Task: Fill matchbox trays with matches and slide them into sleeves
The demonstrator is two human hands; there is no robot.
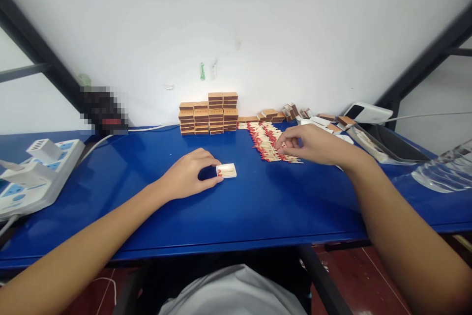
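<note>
On a blue desk (258,207) set against a white wall (258,20), two bare hands work among matches.

The left hand (188,175) rests on the desk near the middle. Its thumb and fingers are closed narrowly on one end of a single small white matchbox tray (227,171). The tray lies flat and holds red-tipped matches.

The right hand (313,145) hovers low, further back and to the right, well apart from the tray. Its fingertips are drawn together at the near edge of one long pile of matches (267,142) spread on the desk. Whether it grips a match cannot be told.

Behind the tray, touching the wall, stands one stack of matchboxes (208,114) in four columns. The two right columns are taller than the two left ones; the boxes are too small to count. To the right of it, behind the pile, loose matchboxes (285,112) lie scattered, also too many and too small to count.

At the far left sits one white power strip (35,177) with blue sockets and a plug in it. At the far right lie one white device (368,112), one dark tablet (393,144) and one clear plastic item (442,172). Bare blue desk lies between the tray and the pile.
</note>
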